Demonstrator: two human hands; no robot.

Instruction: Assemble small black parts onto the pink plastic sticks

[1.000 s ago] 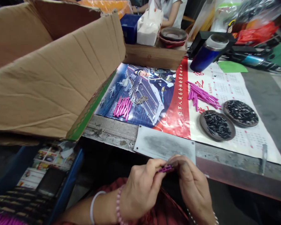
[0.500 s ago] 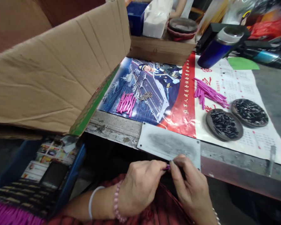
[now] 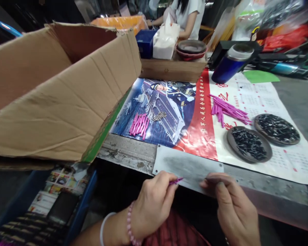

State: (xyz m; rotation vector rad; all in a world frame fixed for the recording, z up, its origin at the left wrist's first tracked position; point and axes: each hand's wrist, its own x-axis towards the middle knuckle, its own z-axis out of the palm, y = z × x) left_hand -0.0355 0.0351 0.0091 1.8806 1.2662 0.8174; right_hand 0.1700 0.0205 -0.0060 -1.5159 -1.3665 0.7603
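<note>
Since the earlier frame, the right hand (image 3: 237,208) has parted from the left hand (image 3: 155,198), toward the lower right. I see the pink piece (image 3: 176,181) at lower centre, pinched in the left fingers with its tip jutting out, presumably to leave that end accessible. The right fingers are curled; I can't tell whether they grip anything. Beyond, at right, two dishes (image 3: 246,158) keep loose dark bits (image 3: 248,142) gathered, seemingly within reach, on the tabletop's poster (image 3: 202,140), near a pink bundle (image 3: 231,111).

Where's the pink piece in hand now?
In the head view's lower middle, the pink piece is pinched in the left hand, near the front edge of the pale plate.
</note>
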